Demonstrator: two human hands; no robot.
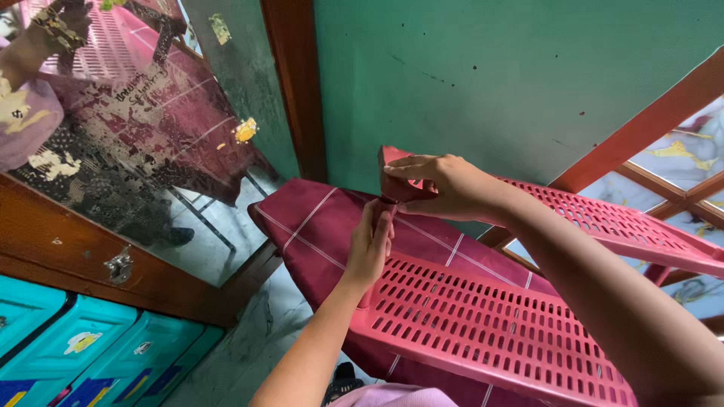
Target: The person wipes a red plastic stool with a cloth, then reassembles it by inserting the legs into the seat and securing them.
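At centre, right hand (441,185) pinches red perforated panel (611,222) tip; at 7 o'clock, left hand (369,245), fingers loosely curled, touches lower red perforated shelf (490,324) over maroon cloth (317,226).

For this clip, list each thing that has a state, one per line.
Left hand: fingers pinching the maroon cloth at the rack's corner.
Right hand: gripping the red rack's upper corner.
Red rack: perforated panels spread, partly covering the cloth.
Maroon cloth: draped flat under the rack.
Mirror: worn, spotted, reflecting the scene.
Teal bins: closed.
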